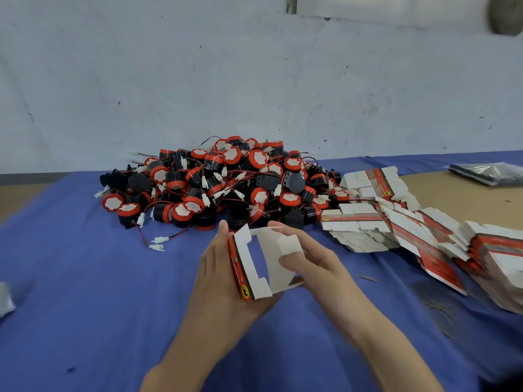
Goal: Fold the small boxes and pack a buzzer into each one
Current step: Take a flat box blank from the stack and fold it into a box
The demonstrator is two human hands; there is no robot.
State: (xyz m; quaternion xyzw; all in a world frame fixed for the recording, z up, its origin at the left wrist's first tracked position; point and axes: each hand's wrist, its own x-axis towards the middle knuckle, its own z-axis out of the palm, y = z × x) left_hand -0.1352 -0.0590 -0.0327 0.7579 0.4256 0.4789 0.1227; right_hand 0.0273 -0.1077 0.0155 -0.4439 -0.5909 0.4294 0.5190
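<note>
While the left hand (222,271) cradles a half-folded box (278,250) from the left and from beneath, its fingers curl round the red-and-black outer panel, with one fingertip (223,229) reaching the top left corner. The box is held tilted just above the blue cloth (85,278), near the front of the buzzers. Its white inside faces the camera, its end flaps stand unfolded, and cloth shows through its open middle. The right hand (318,260) grips the right side of the box: the thumb (288,260) presses flat on a white panel and the other fingers wrap behind the far edge, so the panel is pinched between them.

Behind the hands lies a loose pile of buzzers (220,182). They are black cylinders with red caps, and their thin red-and-black leads end in white plugs. Several plugs trail onto the cloth at the front left of the pile.

To the right, touching the pile, flat boxes (365,222) lie in slumped, fanned stacks that run to the right edge of the view. Farther right, on the bare brown table (452,199), lies a dark plastic bag (489,172); its contents cannot be made out.
</note>
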